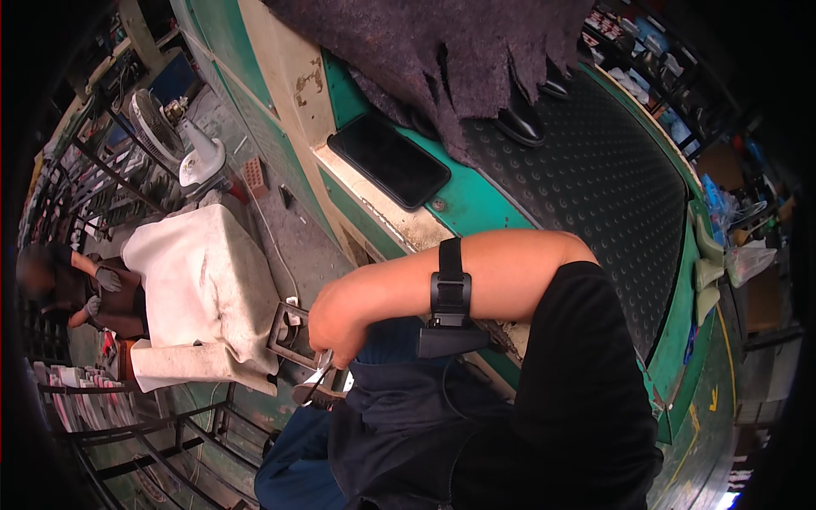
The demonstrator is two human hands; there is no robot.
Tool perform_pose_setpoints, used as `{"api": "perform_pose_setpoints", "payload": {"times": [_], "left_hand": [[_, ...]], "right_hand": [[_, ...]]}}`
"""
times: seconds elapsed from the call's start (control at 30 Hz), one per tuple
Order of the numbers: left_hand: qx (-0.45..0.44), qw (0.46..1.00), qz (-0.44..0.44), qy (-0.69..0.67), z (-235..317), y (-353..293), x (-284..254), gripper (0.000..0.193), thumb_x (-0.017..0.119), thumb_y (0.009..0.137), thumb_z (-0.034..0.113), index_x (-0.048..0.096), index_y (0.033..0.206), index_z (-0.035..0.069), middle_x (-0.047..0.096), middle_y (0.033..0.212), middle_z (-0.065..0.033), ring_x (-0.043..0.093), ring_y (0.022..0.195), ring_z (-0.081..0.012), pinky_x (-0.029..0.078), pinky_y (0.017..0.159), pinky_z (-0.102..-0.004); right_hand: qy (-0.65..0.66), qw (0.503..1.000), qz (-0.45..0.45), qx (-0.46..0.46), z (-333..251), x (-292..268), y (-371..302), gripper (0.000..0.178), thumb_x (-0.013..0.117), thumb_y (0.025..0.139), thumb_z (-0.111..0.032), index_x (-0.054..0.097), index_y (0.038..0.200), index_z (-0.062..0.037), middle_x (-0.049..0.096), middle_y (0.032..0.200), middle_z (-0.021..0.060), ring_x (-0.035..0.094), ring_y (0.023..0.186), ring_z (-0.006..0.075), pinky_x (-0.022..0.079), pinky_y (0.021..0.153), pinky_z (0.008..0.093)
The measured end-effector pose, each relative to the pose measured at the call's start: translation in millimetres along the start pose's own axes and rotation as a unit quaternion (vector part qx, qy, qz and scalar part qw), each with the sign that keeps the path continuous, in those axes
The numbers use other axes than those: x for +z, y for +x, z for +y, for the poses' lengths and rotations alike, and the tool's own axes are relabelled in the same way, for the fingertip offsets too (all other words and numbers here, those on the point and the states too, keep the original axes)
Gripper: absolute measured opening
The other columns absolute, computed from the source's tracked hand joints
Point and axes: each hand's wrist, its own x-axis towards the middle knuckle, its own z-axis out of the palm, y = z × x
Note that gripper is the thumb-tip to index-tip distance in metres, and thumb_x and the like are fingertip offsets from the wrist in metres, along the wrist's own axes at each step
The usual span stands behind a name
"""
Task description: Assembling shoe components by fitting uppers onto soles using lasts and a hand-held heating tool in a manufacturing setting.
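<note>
My right hand (334, 327) reaches across in front of my body to the left, its forearm wearing a black strap with a small device (450, 297). Its fingers are closed around a slim, shiny metal tool (319, 377), whose kind I cannot make out. Just below the tool shows a brown shoe (311, 395). Close to the hand is a rusty metal frame (280, 336). My left hand does not appear. Beyond the forearm, a black phone (389, 160) lies on the edge of a green bench (489, 202).
A ragged dark cloth (442, 59) hangs over the bench, with shiny black shoes (518, 123) under its edge. A black studded mat (595, 187) covers the bench top. To the left stand a pale draped block (200, 280), a fan (157, 132), metal racks (153, 442) and a gloved person (106, 279).
</note>
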Motion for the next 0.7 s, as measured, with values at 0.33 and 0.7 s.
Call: {"api": "perform_pose_setpoints", "payload": {"times": [0.33, 0.7], "left_hand": [[-0.015, 0.999, -0.011, -0.028, 9, 6, 0, 0.072, 0.062, 0.083, 0.026, 0.041, 0.151, 0.022, 0.03, 0.15, -0.0361, 0.046, 0.128, -0.049, 0.041, 0.106, -0.0465], [-0.191, 0.869, 0.065, -0.451, -98, -9, 137, 0.071, 0.062, 0.082, 0.024, 0.042, 0.151, 0.021, 0.027, 0.15, -0.0377, 0.043, 0.13, -0.0501, 0.039, 0.108, -0.0458]], "right_hand": [[0.006, 1.0, 0.006, 0.004, 2, 4, -5, 0.039, 0.062, 0.085, -0.039, 0.071, 0.109, -0.0094, 0.071, 0.101, 0.0143, 0.065, 0.102, 0.035, 0.049, 0.087, 0.0472], [0.005, 1.0, 0.0, -0.002, -2, -1, 0, 0.04, 0.062, 0.086, -0.039, 0.07, 0.11, -0.0086, 0.071, 0.103, 0.0151, 0.065, 0.104, 0.0354, 0.049, 0.088, 0.0472]]}}
